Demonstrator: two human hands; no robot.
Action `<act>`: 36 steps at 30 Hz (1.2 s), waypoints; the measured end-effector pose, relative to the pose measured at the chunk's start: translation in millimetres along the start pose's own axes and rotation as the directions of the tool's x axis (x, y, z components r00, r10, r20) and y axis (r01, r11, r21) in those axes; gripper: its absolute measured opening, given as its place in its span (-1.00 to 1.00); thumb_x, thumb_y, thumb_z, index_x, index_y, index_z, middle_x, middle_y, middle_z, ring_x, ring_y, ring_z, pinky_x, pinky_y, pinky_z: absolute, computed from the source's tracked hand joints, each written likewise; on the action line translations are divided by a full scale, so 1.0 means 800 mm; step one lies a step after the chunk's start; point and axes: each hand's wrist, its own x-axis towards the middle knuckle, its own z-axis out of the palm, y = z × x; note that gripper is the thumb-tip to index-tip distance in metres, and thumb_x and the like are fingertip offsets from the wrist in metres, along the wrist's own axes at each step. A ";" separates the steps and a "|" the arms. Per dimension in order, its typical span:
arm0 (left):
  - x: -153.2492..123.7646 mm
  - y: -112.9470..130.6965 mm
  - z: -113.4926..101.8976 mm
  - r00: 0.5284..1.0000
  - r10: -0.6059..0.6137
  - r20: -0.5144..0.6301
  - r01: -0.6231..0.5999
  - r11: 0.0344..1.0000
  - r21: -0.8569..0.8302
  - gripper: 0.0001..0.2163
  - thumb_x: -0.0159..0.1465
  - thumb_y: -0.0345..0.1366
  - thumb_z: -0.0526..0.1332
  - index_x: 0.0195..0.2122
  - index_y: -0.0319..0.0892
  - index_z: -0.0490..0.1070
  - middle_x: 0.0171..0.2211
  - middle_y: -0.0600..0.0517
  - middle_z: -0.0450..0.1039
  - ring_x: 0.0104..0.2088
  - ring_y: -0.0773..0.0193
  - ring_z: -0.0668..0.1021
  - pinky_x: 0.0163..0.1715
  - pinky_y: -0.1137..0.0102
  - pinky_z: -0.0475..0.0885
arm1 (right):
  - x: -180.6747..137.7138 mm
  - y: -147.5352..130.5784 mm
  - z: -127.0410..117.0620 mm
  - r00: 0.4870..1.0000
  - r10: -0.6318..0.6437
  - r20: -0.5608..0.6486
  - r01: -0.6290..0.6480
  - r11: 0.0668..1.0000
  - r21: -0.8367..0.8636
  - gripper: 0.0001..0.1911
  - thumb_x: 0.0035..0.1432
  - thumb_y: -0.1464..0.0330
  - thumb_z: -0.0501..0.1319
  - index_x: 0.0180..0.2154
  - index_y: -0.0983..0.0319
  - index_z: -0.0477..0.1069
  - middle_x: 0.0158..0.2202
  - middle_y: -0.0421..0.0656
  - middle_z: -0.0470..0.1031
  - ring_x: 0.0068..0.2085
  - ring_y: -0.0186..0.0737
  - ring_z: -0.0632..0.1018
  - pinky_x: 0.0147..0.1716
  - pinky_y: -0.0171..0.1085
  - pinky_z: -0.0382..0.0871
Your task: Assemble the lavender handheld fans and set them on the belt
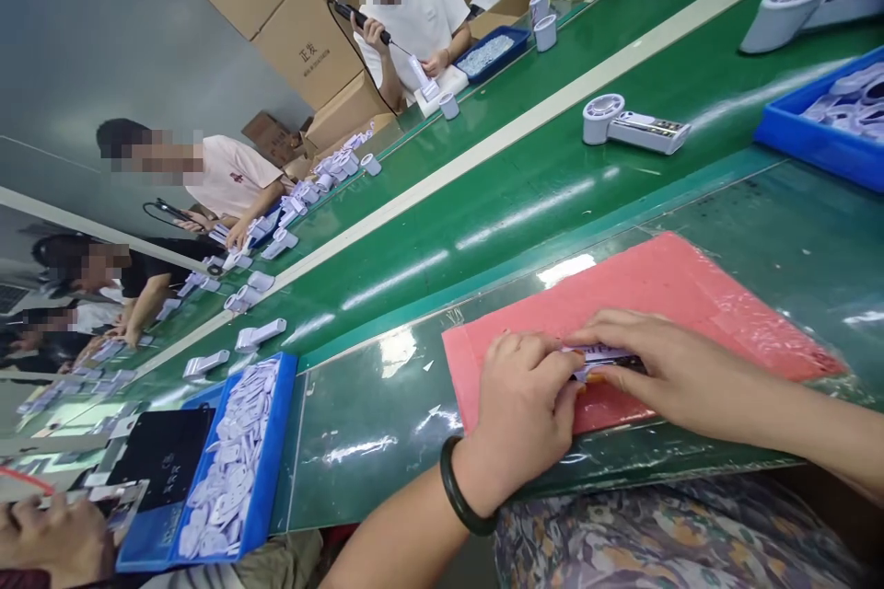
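Note:
Both my hands rest on a pink mat (663,294) on the green workbench. My left hand (521,419), with a dark bangle on the wrist, has its fingers curled against a small white and purple part (598,356). My right hand (663,368) lies over the same part, fingers closed along its top. Most of the part is hidden between the hands.
A green conveyor belt (525,193) carries a white handheld fan unit (632,126). Blue trays of white parts sit at the left (269,460) and far right (815,143). Across the belt, several people work with parts and a screwdriver. Cardboard boxes (304,46) stand behind them.

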 end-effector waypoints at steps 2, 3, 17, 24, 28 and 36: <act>-0.001 0.003 0.003 0.999 -0.019 -0.030 0.020 1.000 0.010 -0.83 0.30 -0.40 0.23 -0.09 -0.10 0.44 -0.10 -0.01 0.48 -0.11 0.10 0.49 -0.10 0.15 0.39 | 0.002 -0.004 -0.001 1.000 -0.007 -0.012 0.007 1.000 0.007 -0.75 0.42 0.23 0.02 0.02 0.05 0.39 -0.06 -0.20 0.42 -0.04 -0.01 0.45 -0.10 0.05 0.38; -0.002 0.004 0.003 0.999 -0.021 -0.038 0.021 1.000 0.008 -0.83 0.31 -0.40 0.23 -0.09 -0.10 0.44 -0.09 0.00 0.48 -0.10 0.10 0.48 -0.08 0.15 0.40 | 0.002 -0.004 0.000 1.000 -0.018 -0.015 0.018 1.000 0.003 -0.76 0.43 0.22 0.03 0.02 0.05 0.38 -0.05 -0.20 0.41 -0.03 -0.01 0.45 -0.09 0.05 0.37; 0.005 0.019 -0.004 0.988 -0.151 0.028 0.150 0.988 0.030 -0.62 0.25 -0.46 0.31 0.08 -0.10 0.34 -0.01 0.02 0.46 -0.01 0.09 0.47 0.05 0.12 0.40 | -0.007 0.012 0.015 0.985 -0.148 -0.094 0.143 0.988 -0.055 -0.73 0.46 0.20 0.02 0.08 0.09 0.37 0.01 -0.18 0.43 0.00 0.02 0.42 -0.04 0.10 0.31; -0.009 0.029 -0.001 0.984 -0.175 0.028 0.171 0.981 0.094 -0.35 0.25 -0.44 0.32 0.32 -0.03 0.11 0.20 0.03 0.34 0.24 0.05 0.29 0.28 -0.01 0.28 | -0.008 0.011 0.008 0.987 -0.134 -0.088 0.135 0.991 0.007 -0.66 0.39 0.25 0.00 0.10 0.08 0.38 0.06 -0.21 0.43 0.04 0.01 0.42 0.02 0.10 0.31; -0.005 0.022 0.000 0.993 -0.105 0.062 0.091 0.976 0.198 -0.39 0.25 -0.46 0.29 0.29 -0.11 0.13 0.15 -0.04 0.35 0.21 -0.01 0.29 0.25 -0.03 0.28 | -0.003 0.007 0.004 0.996 -0.075 -0.056 0.077 0.996 0.042 -0.65 0.36 0.22 0.01 0.07 0.11 0.42 0.03 -0.14 0.44 0.02 0.04 0.44 0.01 0.10 0.33; 0.097 -0.074 -0.050 0.967 0.124 0.224 -0.209 0.888 0.410 -0.75 0.27 -0.54 0.22 -0.05 -0.19 0.39 -0.13 -0.06 0.41 -0.09 0.02 0.41 -0.06 0.02 0.45 | -0.013 0.041 -0.101 0.947 -0.120 -0.298 0.037 0.962 -0.271 -0.63 0.43 0.32 -0.06 0.12 0.16 0.40 0.19 -0.11 0.32 0.17 -0.01 0.35 0.14 0.03 0.33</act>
